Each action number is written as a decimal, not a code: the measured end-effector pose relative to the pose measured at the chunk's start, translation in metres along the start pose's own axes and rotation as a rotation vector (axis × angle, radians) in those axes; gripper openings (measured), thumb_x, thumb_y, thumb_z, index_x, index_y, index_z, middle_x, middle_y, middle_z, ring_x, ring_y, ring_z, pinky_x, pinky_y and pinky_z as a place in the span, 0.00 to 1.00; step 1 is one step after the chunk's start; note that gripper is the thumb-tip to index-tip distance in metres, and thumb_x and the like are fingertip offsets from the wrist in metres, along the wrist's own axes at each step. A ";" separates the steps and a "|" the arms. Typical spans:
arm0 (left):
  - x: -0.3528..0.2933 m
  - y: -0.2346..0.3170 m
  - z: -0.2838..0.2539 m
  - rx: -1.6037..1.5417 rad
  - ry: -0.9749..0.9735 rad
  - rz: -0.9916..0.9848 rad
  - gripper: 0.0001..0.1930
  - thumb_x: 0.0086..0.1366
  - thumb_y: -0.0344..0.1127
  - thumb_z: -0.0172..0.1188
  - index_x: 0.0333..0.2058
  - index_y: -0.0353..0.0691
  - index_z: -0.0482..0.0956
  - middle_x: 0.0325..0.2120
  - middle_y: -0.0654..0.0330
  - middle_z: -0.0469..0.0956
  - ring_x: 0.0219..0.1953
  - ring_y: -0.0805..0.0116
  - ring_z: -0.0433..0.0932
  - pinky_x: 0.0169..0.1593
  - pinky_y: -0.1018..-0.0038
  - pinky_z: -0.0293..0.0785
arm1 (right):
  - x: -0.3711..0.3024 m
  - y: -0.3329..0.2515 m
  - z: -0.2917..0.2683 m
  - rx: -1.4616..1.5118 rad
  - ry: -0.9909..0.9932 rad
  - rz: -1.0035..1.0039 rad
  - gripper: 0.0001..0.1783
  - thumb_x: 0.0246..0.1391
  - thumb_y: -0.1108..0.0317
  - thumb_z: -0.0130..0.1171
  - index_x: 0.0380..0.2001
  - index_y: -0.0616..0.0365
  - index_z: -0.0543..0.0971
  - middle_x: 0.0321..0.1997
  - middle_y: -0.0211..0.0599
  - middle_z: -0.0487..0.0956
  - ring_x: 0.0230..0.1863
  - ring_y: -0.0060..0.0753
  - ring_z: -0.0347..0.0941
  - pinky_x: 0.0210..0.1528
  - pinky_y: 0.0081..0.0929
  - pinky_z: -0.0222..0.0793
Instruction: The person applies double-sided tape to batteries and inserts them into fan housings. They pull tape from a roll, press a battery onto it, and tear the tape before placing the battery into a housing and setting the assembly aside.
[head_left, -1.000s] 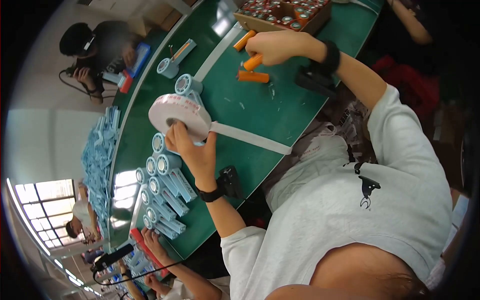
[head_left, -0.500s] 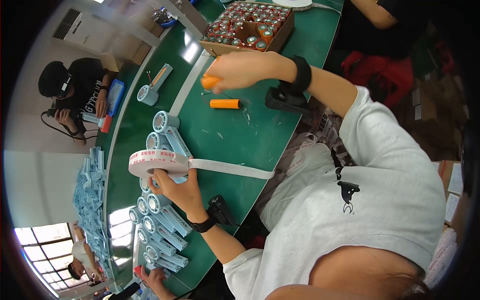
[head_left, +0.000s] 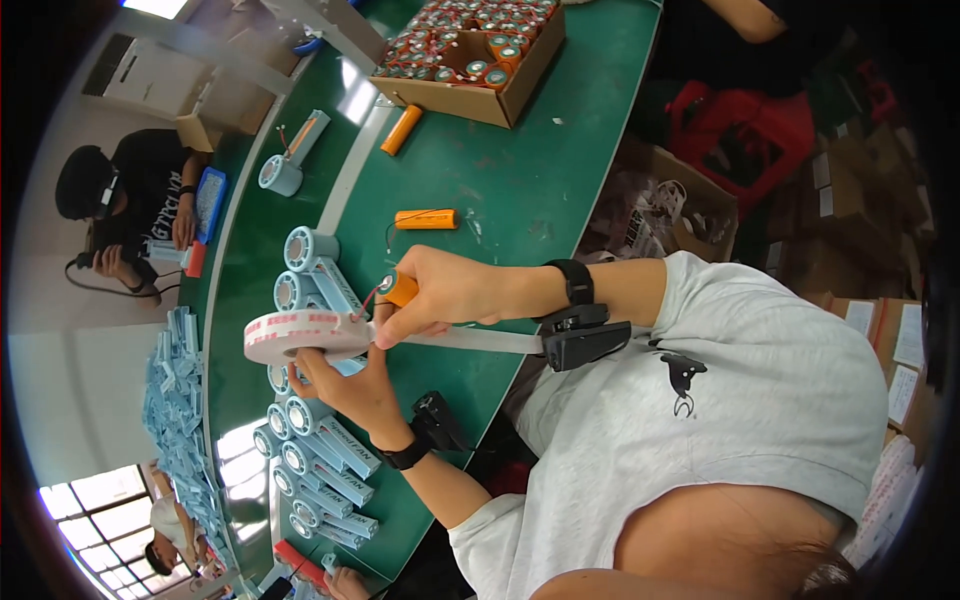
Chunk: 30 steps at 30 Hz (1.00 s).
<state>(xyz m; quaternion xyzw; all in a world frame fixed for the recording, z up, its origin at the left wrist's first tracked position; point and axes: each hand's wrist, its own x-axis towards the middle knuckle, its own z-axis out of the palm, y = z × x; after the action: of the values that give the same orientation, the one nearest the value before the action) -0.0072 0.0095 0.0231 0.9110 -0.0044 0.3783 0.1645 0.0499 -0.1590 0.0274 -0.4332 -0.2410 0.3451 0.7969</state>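
Observation:
My left hand grips a roll of white double-sided tape with reddish print on its liner, fingers at its core. A loose strip of tape runs from the roll toward my body, passing beneath my right wrist. My right hand pinches an orange cylindrical battery with thin wires, right beside the roll; whether the battery touches the tape I cannot tell. Another orange battery lies on the green table just beyond that hand. A third battery rests near the cardboard box of batteries.
Light-blue handheld fans lie in rows past my left hand, partly hidden by it. One fan stands apart across the grey strip. Blue parts are heaped at far left. Co-workers sit opposite; a red stool stands off the table.
My right hand has come from beside the battery box to the tape roll, carrying a battery. The battery near the box is now uncovered. My left hand still holds the roll.

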 end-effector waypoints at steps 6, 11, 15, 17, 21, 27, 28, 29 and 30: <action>-0.002 -0.006 -0.010 0.030 0.029 -0.073 0.28 0.39 0.40 0.70 0.35 0.34 0.65 0.29 0.56 0.70 0.38 0.56 0.65 0.55 0.58 0.47 | 0.000 0.000 0.004 -0.224 0.136 -0.128 0.13 0.35 0.65 0.67 0.23 0.62 0.77 0.12 0.26 0.68 0.13 0.15 0.59 0.15 0.15 0.50; -0.003 0.001 0.000 -0.010 0.000 -0.164 0.30 0.38 0.38 0.71 0.38 0.34 0.66 0.32 0.57 0.71 0.40 0.58 0.63 0.54 0.63 0.50 | -0.004 0.010 0.004 -0.330 0.168 -0.080 0.13 0.36 0.66 0.66 0.24 0.63 0.77 0.14 0.27 0.69 0.16 0.16 0.62 0.19 0.17 0.55; 0.007 0.005 -0.004 -0.145 0.025 -0.201 0.31 0.37 0.37 0.71 0.40 0.34 0.66 0.33 0.58 0.73 0.40 0.61 0.63 0.53 0.66 0.52 | -0.010 0.018 -0.004 -0.386 0.063 -0.034 0.15 0.37 0.63 0.66 0.27 0.63 0.76 0.17 0.27 0.70 0.20 0.17 0.64 0.22 0.18 0.58; 0.013 0.001 -0.005 -0.225 0.102 -0.085 0.31 0.37 0.37 0.72 0.40 0.35 0.67 0.34 0.60 0.74 0.40 0.62 0.63 0.52 0.69 0.53 | -0.017 0.017 -0.012 -0.435 0.027 -0.049 0.16 0.38 0.62 0.65 0.27 0.63 0.76 0.17 0.26 0.70 0.21 0.17 0.64 0.23 0.18 0.59; 0.003 -0.018 -0.025 0.106 0.065 -0.127 0.29 0.39 0.39 0.71 0.38 0.35 0.68 0.32 0.61 0.75 0.39 0.63 0.64 0.52 0.68 0.53 | -0.022 -0.003 -0.025 -0.549 0.019 -0.051 0.15 0.45 0.62 0.59 0.32 0.64 0.74 0.21 0.28 0.71 0.24 0.19 0.65 0.26 0.20 0.60; 0.001 -0.010 -0.011 0.150 0.040 -0.017 0.28 0.39 0.42 0.70 0.36 0.34 0.68 0.30 0.58 0.75 0.38 0.62 0.65 0.51 0.65 0.52 | -0.016 -0.033 -0.037 -0.191 0.194 -0.204 0.14 0.50 0.65 0.55 0.36 0.66 0.73 0.25 0.32 0.74 0.24 0.20 0.68 0.29 0.18 0.64; 0.001 -0.008 -0.011 0.171 0.016 0.008 0.27 0.39 0.42 0.70 0.35 0.34 0.69 0.30 0.57 0.75 0.37 0.61 0.66 0.50 0.64 0.52 | -0.013 -0.037 -0.034 -0.202 0.210 -0.239 0.15 0.49 0.66 0.55 0.36 0.66 0.73 0.26 0.33 0.74 0.24 0.20 0.69 0.29 0.17 0.64; 0.001 -0.006 -0.011 0.193 -0.008 0.032 0.27 0.40 0.43 0.70 0.35 0.33 0.69 0.29 0.56 0.75 0.37 0.61 0.66 0.50 0.64 0.52 | -0.008 -0.038 -0.029 -0.201 0.213 -0.241 0.15 0.49 0.66 0.55 0.36 0.66 0.73 0.26 0.33 0.74 0.24 0.20 0.69 0.29 0.17 0.64; 0.000 -0.006 -0.012 0.197 -0.010 0.031 0.27 0.40 0.43 0.70 0.35 0.33 0.69 0.29 0.56 0.75 0.37 0.61 0.66 0.50 0.64 0.52 | 0.000 -0.037 -0.020 -0.177 0.206 -0.321 0.16 0.48 0.66 0.56 0.36 0.68 0.73 0.27 0.35 0.76 0.25 0.21 0.70 0.29 0.17 0.65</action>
<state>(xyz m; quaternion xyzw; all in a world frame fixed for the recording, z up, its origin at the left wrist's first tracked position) -0.0149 0.0188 0.0293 0.9244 0.0178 0.3749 0.0681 0.0763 -0.1838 0.0483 -0.4904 -0.2536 0.1454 0.8210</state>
